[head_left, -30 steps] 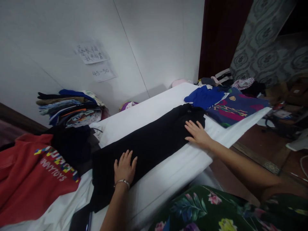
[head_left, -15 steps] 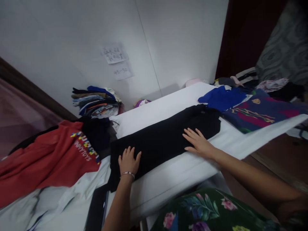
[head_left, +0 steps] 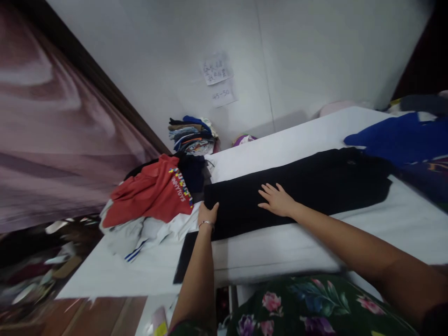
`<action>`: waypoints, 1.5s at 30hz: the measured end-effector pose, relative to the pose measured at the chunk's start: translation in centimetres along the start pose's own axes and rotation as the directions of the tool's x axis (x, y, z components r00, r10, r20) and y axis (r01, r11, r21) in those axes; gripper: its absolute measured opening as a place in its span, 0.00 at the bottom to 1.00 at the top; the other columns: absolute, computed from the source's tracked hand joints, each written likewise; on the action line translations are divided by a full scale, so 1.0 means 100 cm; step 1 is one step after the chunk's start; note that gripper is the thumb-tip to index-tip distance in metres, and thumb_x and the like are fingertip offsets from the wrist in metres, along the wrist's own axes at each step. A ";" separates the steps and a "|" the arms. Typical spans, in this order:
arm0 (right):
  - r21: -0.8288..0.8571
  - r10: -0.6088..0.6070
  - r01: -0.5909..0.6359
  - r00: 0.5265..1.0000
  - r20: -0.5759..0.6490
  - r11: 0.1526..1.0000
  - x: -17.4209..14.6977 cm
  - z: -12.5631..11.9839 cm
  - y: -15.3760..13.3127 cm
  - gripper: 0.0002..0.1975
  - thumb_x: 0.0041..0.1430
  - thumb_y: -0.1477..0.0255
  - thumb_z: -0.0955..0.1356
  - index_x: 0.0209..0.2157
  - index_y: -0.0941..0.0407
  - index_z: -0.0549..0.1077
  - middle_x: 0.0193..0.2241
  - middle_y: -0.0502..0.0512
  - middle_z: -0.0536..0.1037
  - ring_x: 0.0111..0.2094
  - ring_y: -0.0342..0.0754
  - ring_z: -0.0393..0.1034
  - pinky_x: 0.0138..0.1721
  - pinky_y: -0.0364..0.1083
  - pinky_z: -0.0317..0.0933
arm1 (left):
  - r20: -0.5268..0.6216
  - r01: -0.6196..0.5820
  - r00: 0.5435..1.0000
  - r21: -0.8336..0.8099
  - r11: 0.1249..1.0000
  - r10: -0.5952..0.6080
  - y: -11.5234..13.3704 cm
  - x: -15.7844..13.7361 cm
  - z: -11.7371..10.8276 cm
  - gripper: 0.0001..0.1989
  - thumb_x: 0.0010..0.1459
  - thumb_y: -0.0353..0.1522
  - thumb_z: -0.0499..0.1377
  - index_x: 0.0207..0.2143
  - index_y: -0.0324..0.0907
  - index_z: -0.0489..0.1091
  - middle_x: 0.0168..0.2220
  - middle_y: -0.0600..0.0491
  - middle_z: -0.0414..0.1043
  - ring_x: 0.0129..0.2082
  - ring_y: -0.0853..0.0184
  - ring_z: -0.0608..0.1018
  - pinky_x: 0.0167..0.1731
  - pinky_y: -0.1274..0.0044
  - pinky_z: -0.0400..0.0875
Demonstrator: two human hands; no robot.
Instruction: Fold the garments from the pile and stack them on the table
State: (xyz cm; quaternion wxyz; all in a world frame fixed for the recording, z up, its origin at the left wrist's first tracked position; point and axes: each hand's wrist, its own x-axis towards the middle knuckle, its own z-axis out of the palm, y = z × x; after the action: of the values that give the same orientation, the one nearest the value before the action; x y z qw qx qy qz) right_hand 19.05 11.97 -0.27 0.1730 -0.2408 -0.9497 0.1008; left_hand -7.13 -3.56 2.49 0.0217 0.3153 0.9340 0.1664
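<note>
Black trousers [head_left: 301,186], folded lengthwise, lie flat across the white-covered table [head_left: 280,252]. At their left end is my left hand [head_left: 207,214], wearing a silver bracelet; its thumb rests on the cloth while the fingers curl over the end edge and are partly hidden. My right hand [head_left: 278,200] lies flat on the trousers left of their middle, fingers spread, pressing on the fabric. A dark flat object [head_left: 184,259] sits beside my left forearm.
A red sweatshirt [head_left: 150,193] and pale garments [head_left: 133,233] are heaped on the left. Behind them stands a stack of folded clothes [head_left: 194,135]. Blue clothing [head_left: 395,140] lies at the right. Two paper notes [head_left: 219,79] hang on the wall; a pink curtain [head_left: 66,126] hangs left.
The view has swung left. My left hand has gone from lying flat on the trousers to their left end edge. My right hand has slid left along the cloth.
</note>
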 end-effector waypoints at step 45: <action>0.475 0.525 -0.440 0.849 -0.057 0.762 0.039 -0.026 0.067 0.08 0.53 0.76 0.65 0.21 0.57 0.68 0.30 0.60 0.75 0.40 0.53 0.69 0.46 0.51 0.59 | 0.174 -0.387 0.919 0.245 0.889 0.353 0.073 -0.020 0.045 0.33 0.63 0.49 0.40 0.64 0.42 0.56 0.67 0.46 0.51 0.67 0.56 0.51 0.64 0.57 0.43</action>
State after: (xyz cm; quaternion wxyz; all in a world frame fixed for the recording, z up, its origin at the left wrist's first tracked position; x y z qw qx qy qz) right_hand 19.65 19.91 1.37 0.2795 -0.4402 -0.7857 0.3330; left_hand -0.67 2.04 0.51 0.0039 0.4974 0.8674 0.0166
